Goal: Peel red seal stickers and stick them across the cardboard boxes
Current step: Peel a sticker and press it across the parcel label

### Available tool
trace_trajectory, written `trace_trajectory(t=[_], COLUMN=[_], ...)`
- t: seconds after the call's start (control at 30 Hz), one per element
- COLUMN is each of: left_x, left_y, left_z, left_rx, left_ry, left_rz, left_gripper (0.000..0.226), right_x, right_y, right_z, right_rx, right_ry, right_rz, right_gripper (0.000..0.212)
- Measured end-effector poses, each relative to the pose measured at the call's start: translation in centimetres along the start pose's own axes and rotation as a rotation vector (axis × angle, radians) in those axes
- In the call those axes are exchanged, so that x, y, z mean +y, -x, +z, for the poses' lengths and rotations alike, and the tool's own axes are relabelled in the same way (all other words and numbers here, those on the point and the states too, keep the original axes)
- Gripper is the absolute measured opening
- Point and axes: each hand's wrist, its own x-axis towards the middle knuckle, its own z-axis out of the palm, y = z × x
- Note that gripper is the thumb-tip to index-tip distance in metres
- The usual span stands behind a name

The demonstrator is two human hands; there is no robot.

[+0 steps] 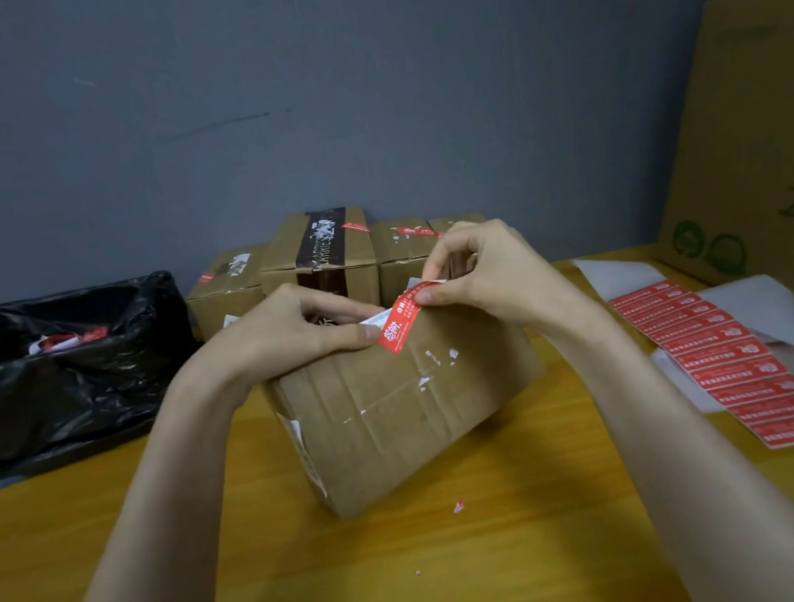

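**Grip.** The right hand [484,271] pinches the upper end of the red seal sticker [401,323] between thumb and forefinger. The left hand [296,335] pinches the lower end with its thumb against curled fingers. A white sliver beside that thumb is probably backing paper.

**Position.** The sticker spans the gap between the two hands at a slant, directly over the top edge of the cardboard box [402,414]. Whether its lower end already touches the cardboard cannot be determined.

**Step in hand (judged): free the sticker and lay it across the box.**
1. Hold the strip taut between both grips so the adhesive side does not fold onto itself.
2. Handle the ends only.
3. Anchor one end on the cardboard first, then smooth toward the other end to avoid wrinkles.
4. Place it on clean cardboard, away from the torn paper patches, which may hold poorly.

**Appearance.** The sticker is a narrow red strip with white print and a white emblem near its lower end. The box is plain brown and creased, with white label remnants on its near face. It sits tilted at the middle of the yellow tabletop [480,574].

**Supply.** A strip of unused stickers [737,361] lies on white backing to the right, well apart from the box
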Motion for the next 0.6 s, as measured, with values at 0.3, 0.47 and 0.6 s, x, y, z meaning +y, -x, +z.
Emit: trace_trajectory(t=[0.3, 0.47, 0.6], left_x=[-0.58, -0.64, -0.73], left_y=[0.15, 0.01, -0.06], left_z=[-0.25, -0.24, -0.26], left_rx=[-0.118, -0.114, -0.114], left_ry=[-0.084, -0.093, -0.082], left_rz=[-0.044, -0.033, -0.038], left_gripper=[0.047, 0.049, 0.049], right_x=[-0.06, 0.00, 0.05], right_y=[0.17, 0.31, 0.32], right_z=[0.58, 0.67, 0.70], right_rx=[-0.001, 0.001, 0.011], right_ry=[-0.116, -0.114, -0.113], right_rz=[0.016, 0.029, 0.039], right_gripper=[0.023, 0.025, 0.026])
